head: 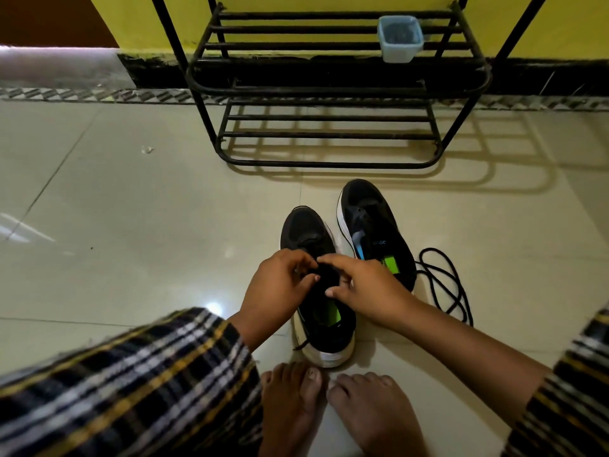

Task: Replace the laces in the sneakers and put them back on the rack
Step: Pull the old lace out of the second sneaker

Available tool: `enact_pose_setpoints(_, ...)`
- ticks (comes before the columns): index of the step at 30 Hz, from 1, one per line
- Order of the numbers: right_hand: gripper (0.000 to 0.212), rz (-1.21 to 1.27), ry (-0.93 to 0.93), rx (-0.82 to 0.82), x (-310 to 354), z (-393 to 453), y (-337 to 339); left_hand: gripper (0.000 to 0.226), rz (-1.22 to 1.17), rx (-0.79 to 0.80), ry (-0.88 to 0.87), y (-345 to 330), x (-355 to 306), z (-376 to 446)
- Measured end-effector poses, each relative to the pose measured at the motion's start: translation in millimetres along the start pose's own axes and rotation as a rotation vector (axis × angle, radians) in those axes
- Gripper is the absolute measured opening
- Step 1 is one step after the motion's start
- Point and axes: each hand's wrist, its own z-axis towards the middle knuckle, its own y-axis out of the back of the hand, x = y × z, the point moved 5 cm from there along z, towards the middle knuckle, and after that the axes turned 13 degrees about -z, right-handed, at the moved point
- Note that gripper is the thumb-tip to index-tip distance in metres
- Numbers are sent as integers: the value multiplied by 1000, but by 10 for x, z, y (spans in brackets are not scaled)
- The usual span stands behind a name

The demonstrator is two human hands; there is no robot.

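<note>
**A:** You are working both hands over the near sneaker [318, 291] on the floor [131, 209]. The fingers [301, 258] of your left hand [280, 285] are curling in and pinching something dark at the eyelets; I am judging that to be the lace, though black on black is hiding it. The right hand [362, 285] is pinching at the same spot, fingertips almost touching the left ones, thumb lying over the tongue.

**B:** So how should I be doing this bit?

**A:** Judging from the picture, you are either feeding or pulling a lace through the eyelets. Be keeping one hand steadying the shoe while the other is drawing the lace straight along the eyelet, not sideways, and be keeping both ends even.

**B:** And how is the shoe looking?

**A:** It is standing upright under your fingers, toe pointing away from you, black mesh upper, white sole, a green insole showing behind your fingers. A dark lace end seems to be trailing at the heel on its left side.

**B:** What is lying to the right?

**A:** Just right of your right fingers the second sneaker [375, 232] is sitting unlaced, blue and green inside. Further right a loose black lace [443, 282] is coiling on the floor. Beyond your fingers the rack [329, 90] is waiting, holding only a small blue tub [400, 37].
</note>
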Motion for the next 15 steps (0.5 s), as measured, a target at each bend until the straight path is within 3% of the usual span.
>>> enact_pose_setpoints(4, 25, -16, 36, -48, 6, 18, -5, 11, -9, 56, -7, -13, 22, -1)
enact_pose_setpoints(7, 8, -29, 62, -22, 18, 26, 23, 25, -168, 142, 48, -11, 7, -30)
enact_pose_setpoints(11, 28, 48, 6, -81, -79, 29, 189, 39, -691, 90, 247, 155, -73, -9)
enact_pose_setpoints(15, 32, 185, -81, -158, -164, 28, 430, 47, -878, 23, 406, 277, 31, -1)
